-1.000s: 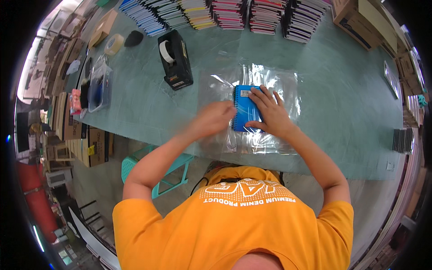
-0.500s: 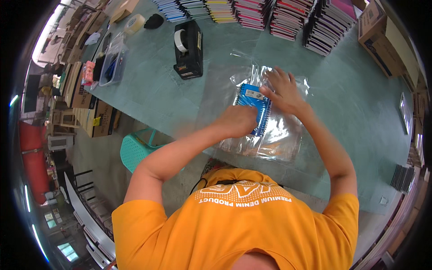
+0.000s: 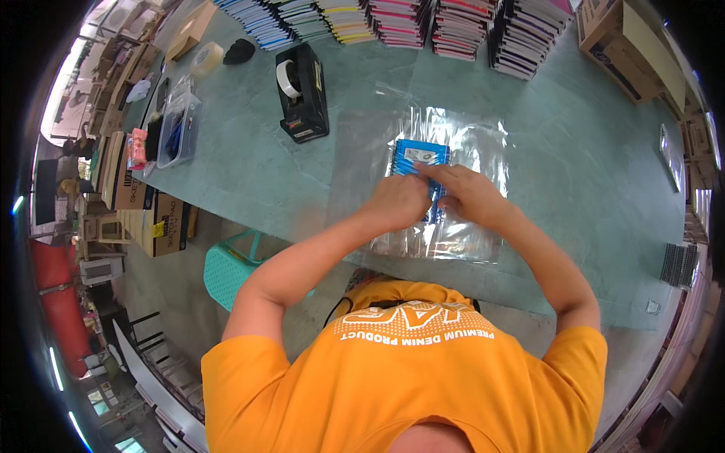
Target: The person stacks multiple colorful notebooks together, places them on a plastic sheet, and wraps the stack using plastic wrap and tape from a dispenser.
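Observation:
A small blue spiral notebook point(image 3: 424, 149) with a pale label lies on a stack of clear plastic sleeves point(image 3: 479, 238) in front of me. Shiny streaks cross its cover; whether it is inside the film or on top, I cannot tell. My left hand point(image 3: 404, 202) rests on the notebook's lower left part with its fingers curled closed. What those fingers pinch, if anything, is hidden. From the right, my right hand point(image 3: 474, 198) lies over the notebook, its index finger stretched across the cover below the label, close to the left hand. The notebook's lower part is mostly covered by both hands.
Beyond the sleeves stands a black tape dispenser point(image 3: 306, 94). Stacks of colourful notebooks point(image 3: 396, 23) line the table's far edge. A cardboard box point(image 3: 627, 60) is at far right, a clear plastic bin point(image 3: 180, 136) at left. A turquoise stool point(image 3: 230, 275) stands below the table's edge.
My right hand has come down and left from the sleeves' upper right onto the notebook, beside the left hand. My left hand stays closed on the notebook. The view has shifted slightly.

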The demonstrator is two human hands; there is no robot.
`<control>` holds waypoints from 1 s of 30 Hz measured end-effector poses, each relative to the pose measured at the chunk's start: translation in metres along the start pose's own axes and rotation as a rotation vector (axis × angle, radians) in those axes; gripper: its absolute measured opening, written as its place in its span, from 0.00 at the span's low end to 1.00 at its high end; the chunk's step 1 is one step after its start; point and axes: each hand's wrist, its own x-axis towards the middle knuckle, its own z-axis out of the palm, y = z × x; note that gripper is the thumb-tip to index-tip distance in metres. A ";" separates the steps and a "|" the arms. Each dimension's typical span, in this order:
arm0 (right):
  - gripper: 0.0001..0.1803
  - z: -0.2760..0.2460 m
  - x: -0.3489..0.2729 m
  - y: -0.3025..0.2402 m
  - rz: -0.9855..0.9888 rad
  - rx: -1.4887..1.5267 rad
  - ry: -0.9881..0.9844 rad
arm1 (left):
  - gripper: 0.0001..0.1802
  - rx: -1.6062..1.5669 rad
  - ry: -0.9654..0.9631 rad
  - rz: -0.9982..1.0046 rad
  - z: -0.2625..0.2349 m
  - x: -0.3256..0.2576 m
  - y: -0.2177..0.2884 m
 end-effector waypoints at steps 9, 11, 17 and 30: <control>0.12 0.011 -0.001 -0.003 0.073 0.046 0.153 | 0.12 -0.351 0.863 -0.065 -0.058 -0.016 -0.143; 0.10 0.013 0.011 -0.014 0.180 0.007 0.159 | 0.13 -0.445 1.155 -0.273 -0.072 -0.021 -0.203; 0.11 0.040 0.026 -0.030 0.383 -0.328 0.247 | 0.13 -0.793 0.978 -0.452 -0.085 -0.019 -0.210; 0.40 0.027 0.007 -0.024 0.417 -0.168 0.315 | 0.15 -0.098 0.415 -0.298 -0.068 -0.033 -0.182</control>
